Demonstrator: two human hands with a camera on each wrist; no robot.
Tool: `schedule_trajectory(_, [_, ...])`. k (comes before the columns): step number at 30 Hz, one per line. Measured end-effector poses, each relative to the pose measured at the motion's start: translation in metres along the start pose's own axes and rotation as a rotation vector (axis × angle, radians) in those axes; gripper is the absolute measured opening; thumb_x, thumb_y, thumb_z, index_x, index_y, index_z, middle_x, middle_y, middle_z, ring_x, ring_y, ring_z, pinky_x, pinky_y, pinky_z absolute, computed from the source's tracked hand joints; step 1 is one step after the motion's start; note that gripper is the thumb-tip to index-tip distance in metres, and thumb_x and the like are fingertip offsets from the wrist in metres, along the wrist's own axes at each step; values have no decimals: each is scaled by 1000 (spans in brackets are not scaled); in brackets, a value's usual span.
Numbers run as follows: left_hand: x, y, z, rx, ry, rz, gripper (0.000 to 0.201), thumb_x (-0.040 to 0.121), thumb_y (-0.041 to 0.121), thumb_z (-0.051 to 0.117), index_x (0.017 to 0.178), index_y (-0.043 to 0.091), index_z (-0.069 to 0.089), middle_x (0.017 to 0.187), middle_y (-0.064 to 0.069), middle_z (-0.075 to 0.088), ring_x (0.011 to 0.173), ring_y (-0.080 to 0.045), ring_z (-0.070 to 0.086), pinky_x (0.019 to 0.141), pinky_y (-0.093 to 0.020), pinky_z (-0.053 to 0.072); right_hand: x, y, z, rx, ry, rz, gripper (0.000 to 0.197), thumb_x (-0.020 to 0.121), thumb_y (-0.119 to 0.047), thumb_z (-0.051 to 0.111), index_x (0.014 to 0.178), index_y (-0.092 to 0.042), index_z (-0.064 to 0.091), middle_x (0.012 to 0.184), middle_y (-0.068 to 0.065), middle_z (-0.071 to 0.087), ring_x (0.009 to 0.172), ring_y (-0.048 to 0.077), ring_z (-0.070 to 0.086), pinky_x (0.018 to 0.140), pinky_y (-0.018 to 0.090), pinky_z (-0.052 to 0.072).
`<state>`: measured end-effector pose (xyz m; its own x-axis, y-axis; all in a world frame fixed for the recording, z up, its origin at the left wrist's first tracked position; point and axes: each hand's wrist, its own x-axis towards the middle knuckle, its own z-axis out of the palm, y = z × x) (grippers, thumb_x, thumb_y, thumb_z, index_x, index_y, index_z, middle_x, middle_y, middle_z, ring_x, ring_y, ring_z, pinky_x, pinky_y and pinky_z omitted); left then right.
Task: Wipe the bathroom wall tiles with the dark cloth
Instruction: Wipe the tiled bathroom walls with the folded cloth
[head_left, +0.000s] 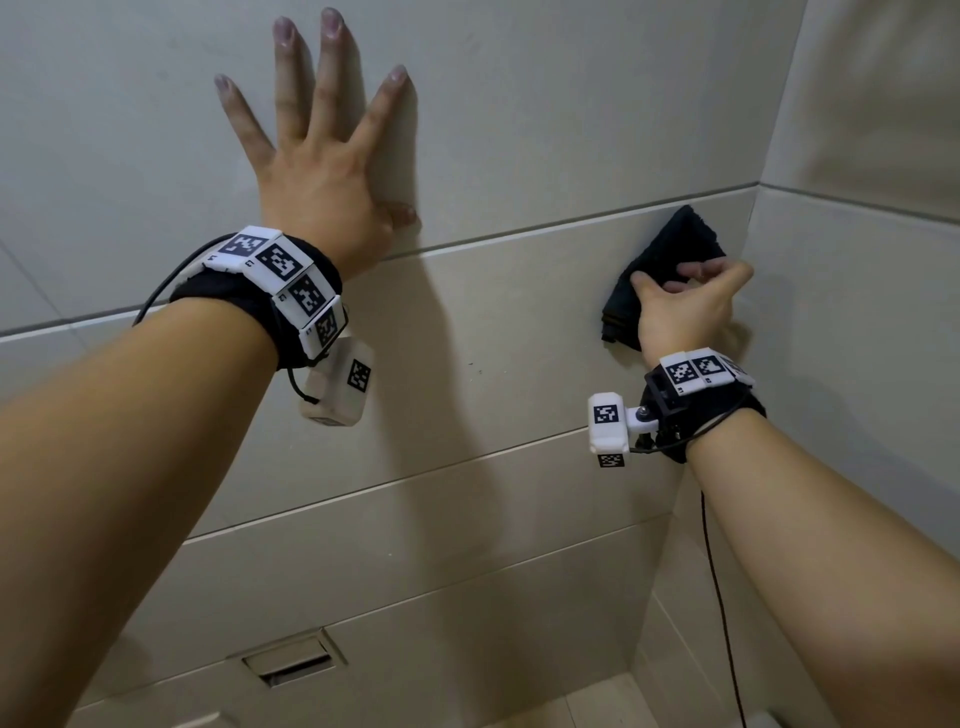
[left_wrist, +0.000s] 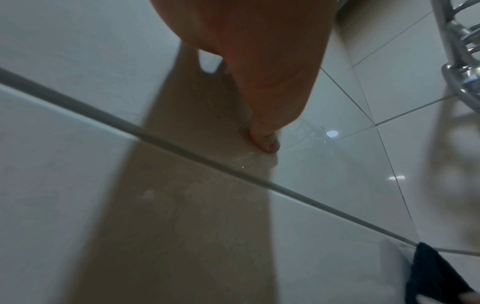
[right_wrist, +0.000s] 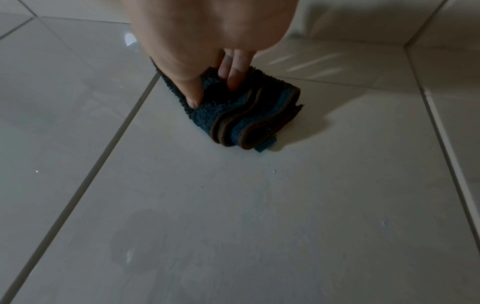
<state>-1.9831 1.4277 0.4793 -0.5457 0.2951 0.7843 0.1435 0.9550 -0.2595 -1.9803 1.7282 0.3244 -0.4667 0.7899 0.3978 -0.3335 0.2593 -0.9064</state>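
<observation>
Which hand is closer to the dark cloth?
The right hand grips the dark cloth against the wall tiles. The left hand lies flat on the tiles, well apart from it.

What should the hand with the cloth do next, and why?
Probably slide the dark cloth leftward along the tile. The right hand grips it folded against the wall beside the corner, so unwiped tile lies mostly left, toward the braced left hand.

Pale glossy wall (head_left: 519, 338), grey grout lines, chrome rack (left_wrist: 457, 61), recessed vent (head_left: 293, 660)
</observation>
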Motion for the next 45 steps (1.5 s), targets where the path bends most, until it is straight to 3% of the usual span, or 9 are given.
schedule_trajectory(5, [0,0,1,4,0,2,107,75,54,76,156,41,6,166,-13,-9,150,-44,-6,109,-78,1,6,-1,1,-80,-62,31,66,77,-32,79,133,-18,45,104,-3,55,82,8,58,60,4,42])
schedule_trajectory(9, [1,-1,1,7,-4,2,108,76,53,75,156,41,5,166,-13,-9,150,-45,-7,109,-79,1,6,-1,-1,-129,-138,39,66,84,-31,72,141,-26,40,94,0,58,81,13,56,69,21,39])
schedule_trajectory(13, [1,-1,2,4,-5,3,109,75,53,76,156,41,4,166,-13,-9,150,-45,-6,108,-79,1,9,-3,-4,-108,-164,54,61,85,-26,71,137,-26,39,82,-2,57,67,6,54,58,15,38])
schedule_trajectory(19, [0,0,0,-6,-2,5,109,74,55,76,156,40,6,166,-14,-8,150,-45,-6,108,-79,1,11,-3,2,-41,-285,49,45,83,-16,71,117,-20,43,77,-2,47,67,14,54,60,35,59])
schedule_trajectory(21, [-1,0,-1,-7,-5,7,108,75,55,75,156,39,6,166,-14,-8,150,-46,-6,108,-79,1,7,0,5,-101,-347,-20,43,80,-16,72,113,-20,45,75,-2,45,66,12,50,67,23,54])
schedule_trajectory(23, [-1,1,-1,-11,-7,10,107,75,55,75,156,39,6,166,-14,-8,150,-46,-6,108,-80,2,2,4,5,-173,-406,-85,44,80,-13,72,116,-16,47,75,-3,42,64,8,45,58,7,38])
schedule_trajectory(28, [-2,1,-3,-13,-7,11,106,75,55,74,156,39,8,166,-15,-7,150,-46,-5,108,-79,1,-15,14,5,-267,-472,-148,39,81,-10,63,113,-26,47,80,1,45,71,16,48,60,24,36])
schedule_trajectory(35, [-1,1,0,-18,1,5,106,77,51,75,156,36,7,166,-16,0,150,-46,-1,108,-79,3,-40,28,10,-432,-569,-243,42,82,-17,71,109,-32,43,80,-3,47,69,10,49,66,26,36])
schedule_trajectory(45, [-13,-7,0,-39,-13,28,95,82,54,66,157,34,12,163,-17,13,151,-41,6,115,-72,3,-111,20,41,-458,-595,-274,37,82,-13,72,111,-19,49,84,0,48,69,15,46,68,29,35])
